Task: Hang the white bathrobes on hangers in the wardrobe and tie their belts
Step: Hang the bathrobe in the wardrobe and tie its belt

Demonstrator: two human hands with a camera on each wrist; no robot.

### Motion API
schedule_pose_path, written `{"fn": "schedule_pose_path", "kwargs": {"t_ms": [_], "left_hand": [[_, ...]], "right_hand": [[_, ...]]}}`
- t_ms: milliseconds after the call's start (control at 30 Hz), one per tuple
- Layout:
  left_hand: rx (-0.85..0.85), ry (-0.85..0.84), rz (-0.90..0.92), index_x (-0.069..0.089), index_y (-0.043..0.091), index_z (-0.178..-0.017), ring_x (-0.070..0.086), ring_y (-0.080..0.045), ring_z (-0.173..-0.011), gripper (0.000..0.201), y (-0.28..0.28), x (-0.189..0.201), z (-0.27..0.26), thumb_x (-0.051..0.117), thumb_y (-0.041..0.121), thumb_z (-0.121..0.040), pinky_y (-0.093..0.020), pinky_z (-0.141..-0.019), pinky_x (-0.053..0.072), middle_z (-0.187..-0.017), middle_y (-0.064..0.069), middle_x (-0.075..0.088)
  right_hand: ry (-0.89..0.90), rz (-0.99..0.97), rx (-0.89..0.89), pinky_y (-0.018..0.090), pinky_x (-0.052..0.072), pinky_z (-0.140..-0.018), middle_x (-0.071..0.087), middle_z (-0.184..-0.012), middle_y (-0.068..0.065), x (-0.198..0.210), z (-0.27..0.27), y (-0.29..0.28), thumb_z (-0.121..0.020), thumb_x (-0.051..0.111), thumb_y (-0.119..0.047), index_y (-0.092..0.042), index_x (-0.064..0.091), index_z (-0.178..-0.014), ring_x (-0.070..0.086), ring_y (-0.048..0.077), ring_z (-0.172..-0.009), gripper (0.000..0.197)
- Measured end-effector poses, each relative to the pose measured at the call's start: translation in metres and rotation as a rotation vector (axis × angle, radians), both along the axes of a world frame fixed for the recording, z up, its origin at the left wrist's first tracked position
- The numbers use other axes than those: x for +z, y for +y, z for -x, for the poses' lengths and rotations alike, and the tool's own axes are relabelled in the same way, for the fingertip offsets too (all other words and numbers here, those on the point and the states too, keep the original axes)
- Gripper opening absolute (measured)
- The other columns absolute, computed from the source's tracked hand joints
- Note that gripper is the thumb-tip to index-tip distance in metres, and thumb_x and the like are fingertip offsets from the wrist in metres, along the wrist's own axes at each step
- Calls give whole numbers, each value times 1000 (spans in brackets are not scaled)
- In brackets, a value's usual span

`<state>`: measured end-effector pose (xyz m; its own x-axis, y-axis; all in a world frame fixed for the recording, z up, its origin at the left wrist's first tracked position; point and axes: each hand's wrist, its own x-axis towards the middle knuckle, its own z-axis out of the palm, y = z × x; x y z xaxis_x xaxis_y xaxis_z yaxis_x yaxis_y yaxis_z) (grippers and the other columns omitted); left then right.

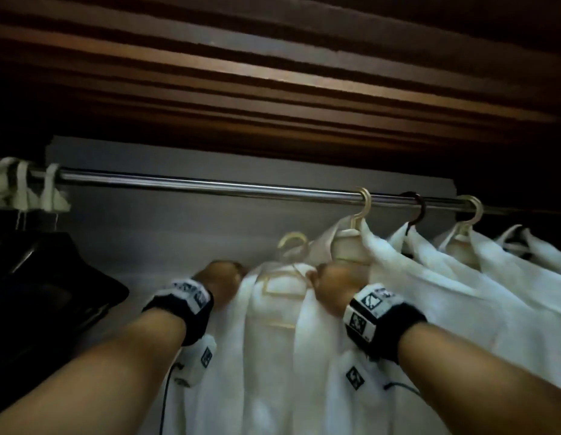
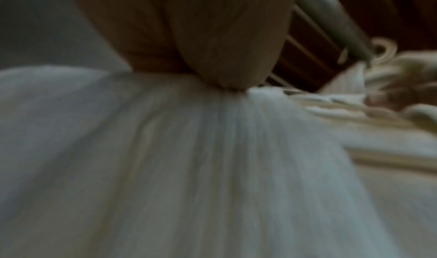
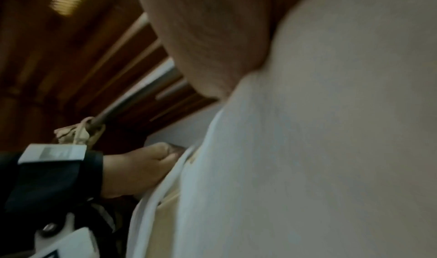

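Gripping bathrobe [image 1: 273, 356] shoulders | hands: left [image 1: 222, 282], right [image 1: 335, 285] | hanger [image 1: 291, 246] between

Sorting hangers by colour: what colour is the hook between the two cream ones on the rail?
Dark brown hook, clearest in the head view.

Dim wardrobe interior, warm overhead glow, heavily motion-blurred wrist views.

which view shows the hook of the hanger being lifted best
The head view: the hook shows whole, below the rail, not yet on it. Neither wrist view shows that hook clearly; they are filled with blurred bathrobe cloth.
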<state>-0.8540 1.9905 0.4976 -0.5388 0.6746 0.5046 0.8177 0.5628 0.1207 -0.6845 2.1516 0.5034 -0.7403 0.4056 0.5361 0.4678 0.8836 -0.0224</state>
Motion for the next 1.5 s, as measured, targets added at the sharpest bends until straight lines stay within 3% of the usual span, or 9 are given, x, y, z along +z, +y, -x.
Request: {"fn": "schedule_pose_path", "kwargs": {"t_ms": [133,300,433,567,700,933,1133,1367,1500], "left_hand": [[71,123,-81,60,20,-117,62,-30,-109,33,1,-49,9,33,26,-101,-31,-87,44,-121,-9,66],[-1,231,-347,60,15,-90,66,-38,-92,59,-16,-9,11,13,50,-90,-37,-76,48,-98,-16,70],[-138,310,-509,63,17,-86,65,-38,-85,70,-38,35,-7,11,64,-88,-37,-70,47,-89,-16,70],[-50,203,-288,46,21,-67,56,-28,-73,63,-36,74,-8,24,76,-88,-34,-68,41,-70,-4,54],[-188,14,-198,63,9,-87,62,-29,-88,91,-38,58,15,12,84,-80,-30,-75,38,-85,-11,65],[-208,-19,-272,66,9,-107,60,-33,-107,60,-38,43,10,26,53,-101,-32,-83,39,-114,-19,67],[-446,39,-495,71,21,-107,68,-26,-94,59,-24,59,-25,28,61,-97,-34,-80,52,-97,-8,74],[-415,66,-526,66,10,-102,64,-34,-96,57,-14,29,-25,20,43,-102,-40,-86,49,-104,-16,69],[-287,198,-464,57,14,-92,62,-33,-80,47,-3,22,-19,20,40,-103,-33,-67,40,-83,-8,62]], "right_hand": [[138,-9,93,39,50,-84,70,-100,9,-45,-8,0,-101,26,-49,-19,60,-99,65,31,-97,45],[305,-78,144,35,48,-69,69,-91,3,-14,-29,-25,-98,14,-60,-24,58,-108,66,27,-87,58],[525,-204,120,31,36,-59,66,-80,6,20,-56,-53,-99,28,-54,-24,52,-82,65,31,-77,43],[315,-124,-46,36,37,-71,65,-102,10,75,-49,-67,-101,28,-51,-22,56,-98,61,33,-98,40],[148,-148,-60,36,39,-76,63,-104,7,78,-28,-82,-101,29,-48,-25,56,-100,61,30,-103,36],[211,-135,2,36,44,-77,66,-97,9,51,-22,-75,-102,23,-47,-21,56,-100,63,30,-92,42],[753,83,84,30,37,-72,65,-84,8,37,-23,-56,-103,32,-40,-17,60,-83,61,30,-88,42],[494,-85,-52,40,38,-86,59,-95,3,-6,-18,-62,-88,19,-72,-17,55,-104,52,24,-91,68],[488,-146,-218,39,46,-77,62,-93,6,0,-18,-57,-82,20,-80,-16,57,-95,59,27,-89,75]]}}
